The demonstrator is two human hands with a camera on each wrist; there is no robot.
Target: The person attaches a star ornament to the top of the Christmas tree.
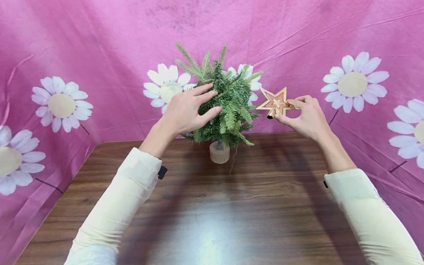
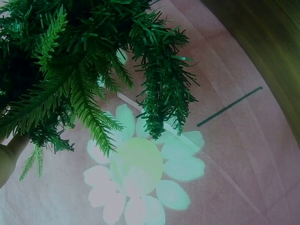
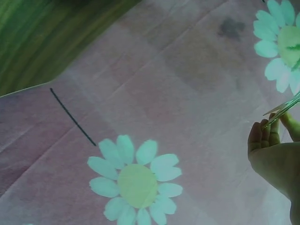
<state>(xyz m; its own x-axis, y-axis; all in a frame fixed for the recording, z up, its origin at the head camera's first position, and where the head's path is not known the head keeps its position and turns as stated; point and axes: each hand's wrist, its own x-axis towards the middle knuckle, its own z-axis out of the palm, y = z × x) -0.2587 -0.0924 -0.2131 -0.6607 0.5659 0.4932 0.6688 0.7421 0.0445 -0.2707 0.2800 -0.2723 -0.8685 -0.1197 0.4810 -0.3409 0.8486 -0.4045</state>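
Note:
A small artificial Christmas tree (image 1: 233,99) stands on the table in a pale round base (image 1: 219,155). My left hand (image 1: 187,110) reaches to its left side, fingers and thumb spread and fairly straight, with the tips at the green branches (image 2: 91,98). Only a bit of that hand shows at the left edge of the left wrist view. To the right of the tree, my right hand (image 1: 309,116) pinches a gold star tree topper (image 1: 276,102) by one side. The star's short dark-ended socket (image 1: 271,113) points down. The right wrist view catches the star edge-on (image 3: 281,111) at the fingertips.
The brown wooden table (image 1: 198,206) reaches back to a pink cloth backdrop (image 1: 126,44) with large white daisies (image 1: 353,82), which also hangs at both sides. A thin brown strand (image 1: 233,160) dangles beside the tree's base.

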